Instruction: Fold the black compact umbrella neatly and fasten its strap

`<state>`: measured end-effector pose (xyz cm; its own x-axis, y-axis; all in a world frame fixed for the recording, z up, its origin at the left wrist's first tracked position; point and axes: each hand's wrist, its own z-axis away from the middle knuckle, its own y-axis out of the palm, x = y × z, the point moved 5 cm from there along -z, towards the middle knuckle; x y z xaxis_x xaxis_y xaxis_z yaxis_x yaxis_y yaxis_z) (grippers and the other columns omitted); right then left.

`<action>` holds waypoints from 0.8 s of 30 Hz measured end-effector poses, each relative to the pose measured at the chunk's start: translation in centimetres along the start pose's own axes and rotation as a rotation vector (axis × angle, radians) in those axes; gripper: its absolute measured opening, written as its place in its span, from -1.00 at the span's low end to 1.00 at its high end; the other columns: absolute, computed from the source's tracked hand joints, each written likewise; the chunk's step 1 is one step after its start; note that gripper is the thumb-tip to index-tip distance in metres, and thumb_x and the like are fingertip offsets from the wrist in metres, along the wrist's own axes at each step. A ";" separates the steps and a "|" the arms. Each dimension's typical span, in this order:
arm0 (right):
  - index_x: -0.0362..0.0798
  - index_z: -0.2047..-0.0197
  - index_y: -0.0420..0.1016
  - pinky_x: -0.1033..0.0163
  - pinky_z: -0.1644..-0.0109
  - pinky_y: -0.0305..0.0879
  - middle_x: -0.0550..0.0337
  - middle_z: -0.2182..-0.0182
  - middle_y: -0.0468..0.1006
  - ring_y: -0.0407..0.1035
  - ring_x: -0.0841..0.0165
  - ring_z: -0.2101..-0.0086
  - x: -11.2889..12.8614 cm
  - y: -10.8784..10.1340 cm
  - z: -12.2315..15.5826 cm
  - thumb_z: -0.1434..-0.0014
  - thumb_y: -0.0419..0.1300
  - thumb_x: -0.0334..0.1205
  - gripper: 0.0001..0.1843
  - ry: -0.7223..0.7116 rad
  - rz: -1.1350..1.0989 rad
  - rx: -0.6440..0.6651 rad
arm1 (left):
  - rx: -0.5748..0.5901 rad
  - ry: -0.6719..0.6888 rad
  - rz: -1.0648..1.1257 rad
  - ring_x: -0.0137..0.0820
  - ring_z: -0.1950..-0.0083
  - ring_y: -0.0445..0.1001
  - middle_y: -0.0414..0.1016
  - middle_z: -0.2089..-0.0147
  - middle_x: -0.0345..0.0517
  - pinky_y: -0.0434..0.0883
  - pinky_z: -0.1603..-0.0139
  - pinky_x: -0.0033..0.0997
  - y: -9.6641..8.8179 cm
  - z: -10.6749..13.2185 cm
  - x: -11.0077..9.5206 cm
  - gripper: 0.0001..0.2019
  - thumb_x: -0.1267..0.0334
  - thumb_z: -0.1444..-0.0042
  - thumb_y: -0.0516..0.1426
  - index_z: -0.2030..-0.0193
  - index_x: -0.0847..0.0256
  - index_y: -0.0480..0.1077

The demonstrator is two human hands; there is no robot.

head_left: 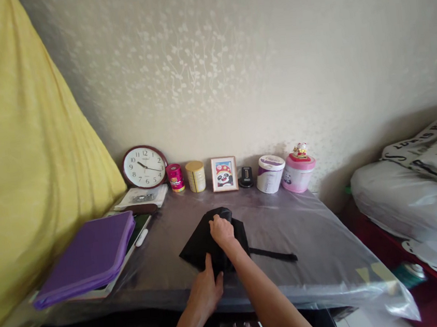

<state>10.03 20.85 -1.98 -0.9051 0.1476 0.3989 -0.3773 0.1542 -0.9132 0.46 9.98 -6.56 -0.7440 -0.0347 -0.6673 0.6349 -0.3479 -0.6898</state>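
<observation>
A black folding umbrella (201,243) lies on the plastic-covered table (312,237), its fabric bunched and its strap (273,254) trailing right. My right hand (221,231) rests on top of the umbrella with fingers curled down around the fabric. My left hand (206,288) sits at the near edge of the umbrella, thumb up against the cloth, fingers closed on it.
A purple folder (90,257) lies on the table's left over a tablet and white pen. Along the wall stand a clock (144,166), two small tins, a framed picture (224,174), a white jar and a pink jar (298,172). Yellow curtain left; bagged bedding right.
</observation>
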 end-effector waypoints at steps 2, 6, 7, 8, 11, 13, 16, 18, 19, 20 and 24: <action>-0.13 0.19 0.36 0.22 0.25 0.26 -0.07 0.31 0.54 0.44 0.21 0.25 0.6 0.4 0.3 -0.18 -0.01 -0.23 -0.79 -0.035 0.022 0.024 | -0.014 0.002 -0.015 -0.34 0.30 0.49 0.48 0.17 0.18 0.28 0.14 -0.37 -0.1 0.2 0.0 -0.36 0.15 -0.17 -0.10 -0.29 0.41 -0.28; -0.13 0.18 0.35 0.21 0.25 0.26 -0.07 0.32 0.54 0.45 0.21 0.26 1.1 0.8 0.7 -0.17 -0.01 -0.27 -0.80 -0.085 0.038 0.040 | -0.084 0.026 -0.035 -0.31 0.30 0.49 0.48 0.18 0.17 0.29 0.24 -0.40 -0.4 0.6 -0.1 -0.27 0.13 -0.16 -0.10 -0.28 0.41 -0.49; -0.13 0.18 0.35 0.21 0.25 0.26 -0.07 0.33 0.54 0.45 0.21 0.26 1.1 0.8 0.8 -0.17 -0.01 -0.27 -0.80 -0.097 0.035 0.041 | -0.111 0.040 -0.042 -0.31 0.30 0.49 0.49 0.20 0.15 0.28 0.27 -0.41 -0.5 0.7 -0.2 -0.25 0.13 -0.16 -0.09 -0.28 0.40 -0.53; -0.13 0.18 0.35 0.21 0.25 0.26 -0.06 0.33 0.55 0.45 0.21 0.26 1.0 0.8 0.9 -0.17 -0.01 -0.27 -0.80 -0.110 0.030 0.041 | -0.137 0.058 -0.049 -0.31 0.31 0.49 0.49 0.23 0.13 0.27 0.30 -0.43 -0.6 0.8 -0.2 -0.24 0.13 -0.16 -0.09 -0.27 0.39 -0.55; -0.10 0.15 0.37 0.23 0.24 0.25 0.01 0.33 0.55 0.44 0.23 0.26 0.8 0.4 1.2 -0.16 -0.01 -0.27 -0.78 -0.160 0.000 0.043 | -0.134 0.094 -0.078 -0.32 0.36 0.49 0.51 0.31 0.04 0.25 0.37 -0.46 -0.3 0.7 -0.3 -0.29 0.16 -0.16 -0.10 -0.29 0.30 -0.49; -0.02 0.12 0.36 0.30 0.24 0.25 0.14 0.36 0.56 0.44 0.32 0.27 0.5 0.0 1.7 -0.17 -0.01 -0.26 -0.77 -0.211 -0.034 0.055 | -0.092 0.097 -0.094 -0.35 0.42 0.48 0.51 0.31 0.02 0.24 0.39 -0.46 0.0 0.5 -0.4 -0.36 0.19 -0.17 -0.13 -0.30 0.21 -0.42; 0.04 0.11 0.36 0.40 0.22 0.25 0.27 0.38 0.55 0.42 0.46 0.30 0.0 -1.1 3.5 -0.21 -0.06 -0.27 -0.76 -0.410 -0.202 0.032 | -0.065 0.089 -0.094 -0.38 0.48 0.46 0.51 0.29 0.01 0.25 0.37 -0.43 0.0 0.3 -0.4 -0.39 0.21 -0.18 -0.14 -0.30 0.17 -0.37; 0.00 0.14 0.39 0.36 0.11 0.23 0.21 0.26 0.53 0.38 0.45 0.22 -0.6 -2.2 5.3 -0.24 -0.10 -0.27 -0.73 -0.571 -0.325 -0.083 | -0.069 0.076 -0.077 -0.39 0.46 0.47 0.51 0.28 0.02 0.26 0.33 -0.42 -0.1 0.3 -0.5 -0.40 0.21 -0.18 -0.14 -0.30 0.20 -0.36; -0.02 0.16 0.41 0.32 0.07 0.22 0.17 0.25 0.52 0.37 0.43 0.20 -1.1 -2.5 6.2 -0.24 -0.11 -0.27 -0.72 -0.625 -0.343 -0.132 | -0.067 0.067 -0.068 -0.39 0.45 0.47 0.51 0.27 0.03 0.27 0.31 -0.42 -0.1 0.3 -0.5 -0.40 0.22 -0.18 -0.14 -0.30 0.22 -0.35; -0.03 0.15 0.41 0.28 0.03 0.21 0.15 0.23 0.51 0.35 0.41 0.17 -1.5 -2.5 6.9 -0.24 -0.11 -0.28 -0.72 -0.673 -0.355 -0.159 | -0.066 0.060 -0.058 -0.39 0.43 0.48 0.52 0.26 0.03 0.27 0.28 -0.42 -0.1 0.3 -0.5 -0.40 0.23 -0.18 -0.14 -0.30 0.23 -0.34; -0.04 0.08 0.40 0.13 -0.12 0.09 0.10 0.10 0.47 0.22 0.35 -0.02 -2.7 -1.7 7.4 -0.23 -0.07 -0.27 -0.71 -0.740 -0.330 -0.206 | -0.062 0.052 -0.009 -0.39 0.36 0.49 0.52 0.23 0.02 0.28 0.19 -0.41 -0.1 0.3 -0.4 -0.40 0.23 -0.18 -0.13 -0.30 0.27 -0.32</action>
<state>11.67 12.94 -2.09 -0.6764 -0.6056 0.4193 -0.6673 0.2628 -0.6968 0.64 9.75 -6.19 -0.7387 0.0169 -0.6739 0.6414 -0.2897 -0.7104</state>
